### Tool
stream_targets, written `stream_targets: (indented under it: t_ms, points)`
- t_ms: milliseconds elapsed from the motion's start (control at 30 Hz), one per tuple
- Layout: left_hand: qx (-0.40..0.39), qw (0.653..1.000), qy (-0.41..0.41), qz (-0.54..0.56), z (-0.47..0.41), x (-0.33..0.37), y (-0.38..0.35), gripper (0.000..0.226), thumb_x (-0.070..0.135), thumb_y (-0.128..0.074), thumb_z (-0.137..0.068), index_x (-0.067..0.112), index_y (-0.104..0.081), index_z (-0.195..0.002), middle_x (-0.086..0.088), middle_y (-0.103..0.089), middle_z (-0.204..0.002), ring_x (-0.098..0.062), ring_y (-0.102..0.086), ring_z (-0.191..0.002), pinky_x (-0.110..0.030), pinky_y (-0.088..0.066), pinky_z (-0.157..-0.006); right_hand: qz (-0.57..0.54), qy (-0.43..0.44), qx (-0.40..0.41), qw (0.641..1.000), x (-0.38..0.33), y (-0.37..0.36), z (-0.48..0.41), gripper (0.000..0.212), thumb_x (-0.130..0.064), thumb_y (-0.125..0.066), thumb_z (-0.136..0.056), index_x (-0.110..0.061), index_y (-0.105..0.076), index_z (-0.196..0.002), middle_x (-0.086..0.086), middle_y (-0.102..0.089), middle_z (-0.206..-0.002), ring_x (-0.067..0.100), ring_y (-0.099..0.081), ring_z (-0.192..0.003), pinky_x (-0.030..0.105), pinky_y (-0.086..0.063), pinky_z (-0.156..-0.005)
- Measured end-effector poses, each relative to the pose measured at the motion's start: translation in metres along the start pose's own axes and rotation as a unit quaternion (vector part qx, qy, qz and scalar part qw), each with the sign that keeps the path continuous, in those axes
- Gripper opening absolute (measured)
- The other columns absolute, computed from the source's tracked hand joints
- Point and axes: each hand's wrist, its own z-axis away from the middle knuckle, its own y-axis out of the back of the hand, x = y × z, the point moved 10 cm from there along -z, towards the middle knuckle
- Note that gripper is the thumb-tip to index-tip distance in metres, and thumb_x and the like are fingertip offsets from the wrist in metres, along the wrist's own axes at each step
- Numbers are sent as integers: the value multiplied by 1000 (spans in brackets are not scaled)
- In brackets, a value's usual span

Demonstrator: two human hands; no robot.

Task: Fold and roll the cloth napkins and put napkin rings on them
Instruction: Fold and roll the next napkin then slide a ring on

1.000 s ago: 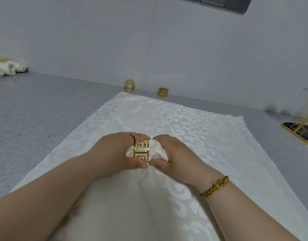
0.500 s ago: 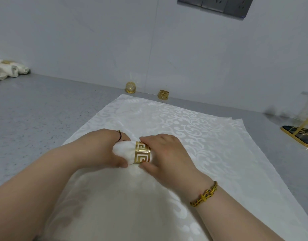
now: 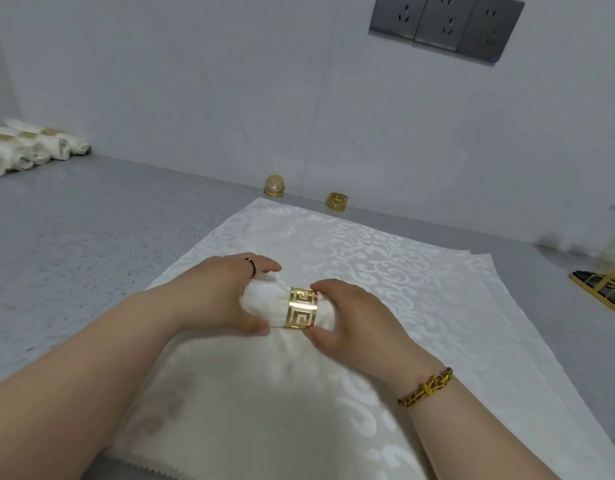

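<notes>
A rolled white napkin point(image 3: 264, 303) lies across the middle of a stack of flat white patterned napkins point(image 3: 385, 271). A gold napkin ring point(image 3: 302, 308) with a key pattern sits around the roll. My left hand point(image 3: 223, 296) grips the roll's left end, thumb in front and fingers behind. My right hand point(image 3: 347, 313) curls round the roll's right end, with thumb and fingers against the ring's right edge. The right end of the roll is hidden under that hand.
Several finished rolled napkins point(image 3: 32, 150) with gold rings lie at the far left by the wall. Two spare gold rings point(image 3: 274, 186) point(image 3: 337, 201) stand at the wall behind the cloth. A gold-framed stand point(image 3: 600, 289) is at the right edge. Grey speckled counter point(image 3: 74, 237) surrounds the cloth.
The ring has slid further along the roll, away from my left hand, so more white roll shows on its left. My hands have moved apart.
</notes>
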Motion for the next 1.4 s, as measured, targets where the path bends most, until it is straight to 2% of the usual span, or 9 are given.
stream_targets:
  t_ms: [133,300,500,633,733,800,1000,1133,1400]
  points:
    - [75,985,-91,-127,5,40,5,83,47,-72,-67,30,-34,-139,13,-36,-141,-8,-33,-130,-17,-9,-105,-15,-15,-7,1000,-4,0,5,48,-34,-60,-83,-24,-44,-127,-8,-53,-123,9,-46,-112,15,-32,-84]
    - [175,947,-168,-212,26,67,10,50,49,-79,-43,26,-69,-87,13,-65,-74,-11,-64,-70,-21,-29,-80,-31,1,10,999,-20,11,6,45,-34,-62,-81,-24,-48,-123,-11,-55,-119,6,-49,-108,8,-30,-76]
    - [265,928,-141,-221,59,39,54,40,44,-57,-51,24,-73,-81,14,-68,-71,-11,-64,-73,-23,-31,-78,-127,5,-4,992,-61,17,-17,44,-34,-60,-85,-26,-44,-124,-16,-51,-110,-2,-48,-96,6,-34,-76]
    - [285,928,-81,-227,95,-24,86,48,38,-75,-42,24,-71,-87,13,-70,-80,-9,-43,-85,-22,-27,-72,-240,-21,14,970,-91,7,-56,29,-30,-45,-94,-19,-51,-120,-11,-54,-111,1,-52,-100,2,-37,-76]
    - [275,930,-3,-242,119,-80,107,43,50,-63,-56,25,-71,-90,8,-70,-89,-12,-47,-88,-21,-32,-73,-167,-44,-33,984,-103,-36,-81,41,-31,-43,-95,-17,-40,-134,-4,-42,-137,12,-38,-127,17,-32,-97]
    - [255,927,74,-265,134,-119,117,47,51,-78,-51,27,-72,-91,3,-70,-97,-19,-62,-90,-26,-49,-74,-120,-57,-80,988,-109,-70,-92,50,-34,-43,-95,-15,-30,-140,-2,-31,-146,15,-27,-135,24,-23,-107]
    - [249,903,243,-251,184,-237,159,51,15,-91,-47,12,-74,-94,-20,-66,-99,-41,-64,-85,-47,-53,-66,38,-22,-109,993,-134,-126,-119,54,-48,-34,-94,-16,-32,-138,4,-35,-144,21,-28,-134,30,-21,-111]
    - [277,848,389,-230,213,-300,194,38,19,-69,-79,-3,-61,-108,-21,-54,-111,-39,-54,-96,-41,-44,-74,56,-22,-126,990,-132,-136,-120,70,-63,-13,-86,-21,-28,-140,0,-25,-150,17,-21,-138,30,-15,-115]
    - [279,817,472,-181,211,-376,210,29,17,-45,-93,4,-53,-117,-17,-41,-127,-37,-50,-100,-36,-35,-71,70,-27,-107,991,-132,-131,-125,49,-51,-28,-95,-29,-21,-138,-9,-13,-151,9,-10,-140,22,-10,-113]
